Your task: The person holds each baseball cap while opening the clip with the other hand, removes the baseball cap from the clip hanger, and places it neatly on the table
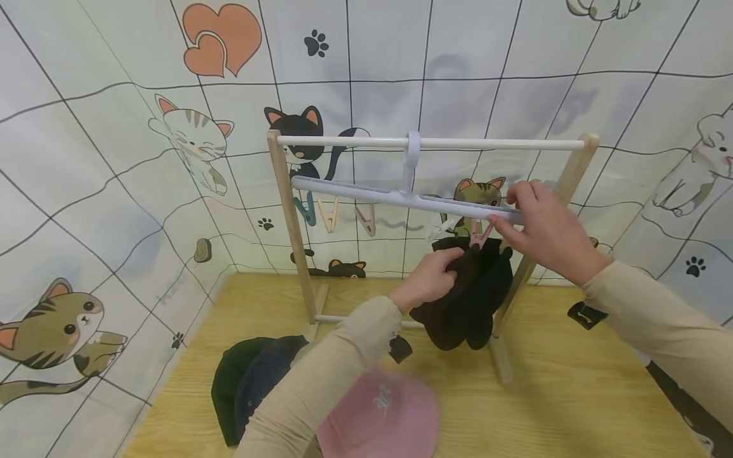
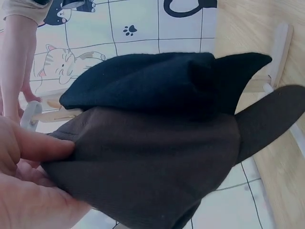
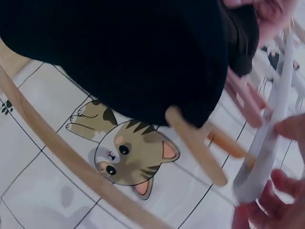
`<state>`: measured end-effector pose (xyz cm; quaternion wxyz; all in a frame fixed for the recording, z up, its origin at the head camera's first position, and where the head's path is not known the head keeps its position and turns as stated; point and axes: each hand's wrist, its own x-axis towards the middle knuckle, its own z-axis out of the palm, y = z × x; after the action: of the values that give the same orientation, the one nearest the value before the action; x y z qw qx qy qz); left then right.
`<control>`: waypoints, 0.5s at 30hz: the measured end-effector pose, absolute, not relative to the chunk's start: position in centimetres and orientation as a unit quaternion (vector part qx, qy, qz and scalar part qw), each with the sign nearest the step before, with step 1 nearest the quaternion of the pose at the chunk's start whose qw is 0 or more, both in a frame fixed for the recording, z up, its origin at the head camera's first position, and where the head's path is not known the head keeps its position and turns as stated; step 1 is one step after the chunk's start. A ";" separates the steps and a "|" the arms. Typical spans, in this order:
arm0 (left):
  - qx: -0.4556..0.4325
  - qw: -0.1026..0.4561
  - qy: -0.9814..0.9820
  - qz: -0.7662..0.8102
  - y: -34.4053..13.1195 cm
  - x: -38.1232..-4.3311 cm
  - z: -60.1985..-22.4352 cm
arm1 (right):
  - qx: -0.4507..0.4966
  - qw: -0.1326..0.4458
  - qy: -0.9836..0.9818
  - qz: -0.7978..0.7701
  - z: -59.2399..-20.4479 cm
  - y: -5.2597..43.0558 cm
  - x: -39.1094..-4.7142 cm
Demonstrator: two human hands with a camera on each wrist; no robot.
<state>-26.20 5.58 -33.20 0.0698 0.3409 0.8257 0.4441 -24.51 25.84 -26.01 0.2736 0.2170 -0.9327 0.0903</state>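
Observation:
My left hand (image 1: 429,277) pinches the edge of a dark brown cap (image 2: 143,157), thumb on one side and fingers on the other. A black cap (image 2: 143,86) hangs right beside it, its edge held in a light orange clothespin (image 3: 195,145). Up at the right end of the white clip hanger (image 1: 349,189), my right hand (image 1: 550,229) grips the bar with the thumb on its near side. A pink clothespin (image 1: 480,235) hangs from the hanger just above the brown cap, overlapping it in the head view. The hanger tilts down to the right.
The hanger hooks over the white rod (image 1: 492,144) of a wooden rack (image 1: 289,222). Teal (image 1: 308,208), cream (image 1: 329,215) and dusty pink (image 1: 365,219) clothespins dangle at left. On the wooden table (image 1: 550,381), green (image 1: 229,375), navy (image 1: 266,369) and pink (image 1: 395,407) caps lie in front.

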 end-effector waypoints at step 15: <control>0.319 0.071 0.835 0.442 6.3 -25.6 -32.8 | 0.137 0.383 -0.912 -0.050 -28.2 22.7 -23.6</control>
<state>-25.62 6.31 -32.78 0.0706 0.3195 0.8353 0.4418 -23.65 22.74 -28.17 0.3825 0.1367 -0.9124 -0.0501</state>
